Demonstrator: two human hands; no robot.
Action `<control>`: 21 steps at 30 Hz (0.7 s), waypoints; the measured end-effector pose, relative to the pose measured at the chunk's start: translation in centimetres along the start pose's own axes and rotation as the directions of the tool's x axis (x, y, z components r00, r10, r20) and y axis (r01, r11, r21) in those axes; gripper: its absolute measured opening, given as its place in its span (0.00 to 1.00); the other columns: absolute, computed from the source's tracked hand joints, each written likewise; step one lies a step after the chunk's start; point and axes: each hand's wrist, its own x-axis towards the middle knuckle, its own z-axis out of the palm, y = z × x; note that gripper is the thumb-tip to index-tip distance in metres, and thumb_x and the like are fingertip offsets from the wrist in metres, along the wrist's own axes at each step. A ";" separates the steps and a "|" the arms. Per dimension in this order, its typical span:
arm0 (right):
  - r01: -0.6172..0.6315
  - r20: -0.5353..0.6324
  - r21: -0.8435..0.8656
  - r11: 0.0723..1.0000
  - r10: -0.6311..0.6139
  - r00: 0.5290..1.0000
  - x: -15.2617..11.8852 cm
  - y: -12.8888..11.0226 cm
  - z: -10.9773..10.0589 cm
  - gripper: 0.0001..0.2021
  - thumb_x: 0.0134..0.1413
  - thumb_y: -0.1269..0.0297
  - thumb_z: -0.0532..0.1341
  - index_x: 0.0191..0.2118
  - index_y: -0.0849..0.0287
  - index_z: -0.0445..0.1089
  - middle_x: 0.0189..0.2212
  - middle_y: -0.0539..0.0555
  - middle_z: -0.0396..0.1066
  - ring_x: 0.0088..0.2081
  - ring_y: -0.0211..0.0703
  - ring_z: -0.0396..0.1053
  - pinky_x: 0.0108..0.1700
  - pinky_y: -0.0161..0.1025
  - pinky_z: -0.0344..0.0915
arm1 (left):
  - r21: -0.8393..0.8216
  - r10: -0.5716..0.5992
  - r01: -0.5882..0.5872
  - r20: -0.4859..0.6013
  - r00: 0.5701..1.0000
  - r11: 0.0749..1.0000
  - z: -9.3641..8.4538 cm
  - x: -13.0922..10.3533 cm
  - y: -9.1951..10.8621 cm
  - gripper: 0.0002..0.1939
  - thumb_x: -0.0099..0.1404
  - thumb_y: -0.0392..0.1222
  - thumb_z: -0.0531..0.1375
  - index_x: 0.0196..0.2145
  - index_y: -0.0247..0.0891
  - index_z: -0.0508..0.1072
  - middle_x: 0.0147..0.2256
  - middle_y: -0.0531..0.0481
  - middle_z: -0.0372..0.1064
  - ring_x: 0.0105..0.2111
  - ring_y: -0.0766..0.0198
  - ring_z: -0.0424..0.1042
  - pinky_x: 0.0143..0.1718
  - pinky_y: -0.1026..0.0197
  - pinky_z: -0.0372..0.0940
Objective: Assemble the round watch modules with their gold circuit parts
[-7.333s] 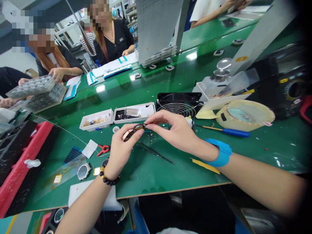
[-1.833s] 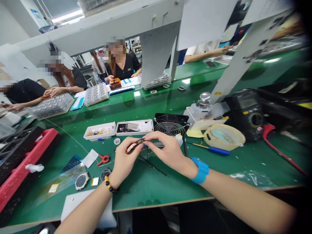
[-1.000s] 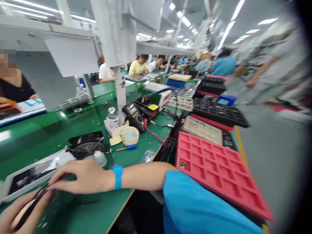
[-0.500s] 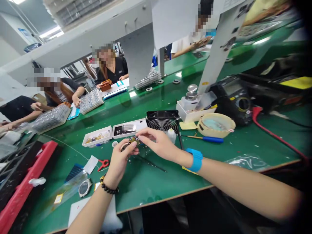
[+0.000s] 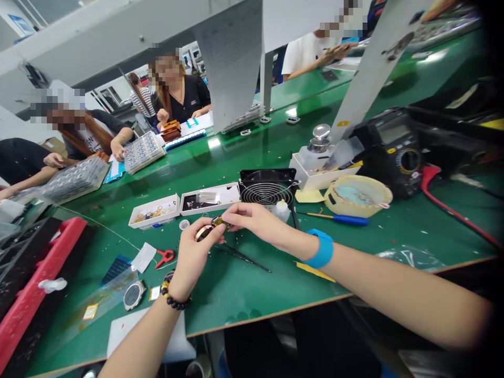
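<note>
While the left hand (image 5: 193,251) pinches a small copper-coloured watch case (image 5: 203,231) between thumb and fingers just above the green table (image 5: 244,286), the right hand (image 5: 252,219) closes its fingertips on a small dark part (image 5: 219,222) at the case's upper edge. Doing this well likely means holding the case steady, keeping the part level and pressing lightly so it does not slip. Thin tweezers (image 5: 246,257) lie on the mat just below the hands. Behind them sit two white parts trays (image 5: 185,202), a black fan (image 5: 268,188) and a blue-handled screwdriver (image 5: 342,219). Another watch case (image 5: 133,294) rests near the left forearm.
</note>
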 end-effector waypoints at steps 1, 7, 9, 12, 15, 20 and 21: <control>0.003 -0.007 0.009 1.000 -0.003 1.000 0.0 0.1 0.0 0.20 0.50 0.46 0.72 0.34 0.60 0.76 0.33 0.51 0.75 0.37 0.38 0.72 0.43 0.38 0.73 | 0.003 -0.001 0.001 -0.005 1.000 1.000 0.0 0.0 0.0 0.14 0.59 0.49 0.73 0.35 0.36 0.79 0.30 0.53 0.74 0.28 0.67 0.75 0.34 0.68 0.70; -0.013 -0.054 0.028 1.000 0.014 0.998 -0.4 0.3 0.4 0.22 0.48 0.44 0.73 0.35 0.61 0.75 0.34 0.51 0.75 0.37 0.39 0.73 0.46 0.40 0.74 | 0.007 -0.047 0.047 0.003 0.999 0.999 0.0 0.2 -0.1 0.15 0.58 0.50 0.74 0.35 0.36 0.78 0.28 0.53 0.74 0.28 0.67 0.74 0.33 0.68 0.69; -0.049 -0.048 0.057 0.997 0.052 0.997 -0.6 0.0 0.6 0.23 0.50 0.43 0.72 0.35 0.60 0.75 0.35 0.52 0.75 0.39 0.40 0.73 0.47 0.40 0.74 | -0.018 -0.075 0.075 0.014 0.997 0.997 -0.1 0.3 -0.2 0.16 0.58 0.50 0.74 0.36 0.37 0.78 0.29 0.53 0.74 0.28 0.66 0.75 0.34 0.67 0.70; -0.066 -0.009 0.075 0.995 0.067 0.998 -0.8 -0.3 0.7 0.22 0.54 0.42 0.70 0.35 0.60 0.74 0.37 0.51 0.74 0.41 0.40 0.73 0.50 0.40 0.74 | -0.020 -0.068 0.068 0.019 0.998 0.997 -0.2 0.4 -0.3 0.17 0.59 0.51 0.74 0.37 0.37 0.78 0.29 0.53 0.74 0.29 0.66 0.76 0.36 0.67 0.71; -0.020 -0.002 0.050 0.999 0.020 1.000 -0.6 -0.1 0.6 0.22 0.51 0.44 0.72 0.37 0.59 0.74 0.38 0.52 0.75 0.42 0.40 0.73 0.49 0.39 0.74 | 0.013 -0.011 0.011 0.020 1.000 1.000 -0.2 0.4 -0.2 0.15 0.61 0.51 0.73 0.37 0.37 0.78 0.29 0.53 0.74 0.29 0.68 0.75 0.35 0.69 0.70; 0.050 -0.029 -0.066 0.997 -0.052 0.998 -0.2 -0.3 0.5 0.19 0.54 0.47 0.71 0.39 0.60 0.76 0.37 0.52 0.77 0.38 0.40 0.75 0.47 0.41 0.75 | -0.021 -0.021 0.023 0.085 0.996 1.000 -0.4 0.2 0.3 0.18 0.60 0.52 0.73 0.40 0.36 0.79 0.32 0.51 0.75 0.30 0.67 0.76 0.35 0.70 0.72; 0.070 -0.047 -0.097 0.993 -0.075 0.996 -0.3 -0.6 0.5 0.18 0.55 0.48 0.70 0.39 0.60 0.76 0.37 0.53 0.78 0.38 0.41 0.75 0.47 0.41 0.75 | -0.081 -0.048 0.057 0.109 0.993 0.995 -0.5 0.2 0.4 0.21 0.60 0.55 0.73 0.42 0.36 0.79 0.33 0.50 0.76 0.31 0.66 0.76 0.34 0.69 0.74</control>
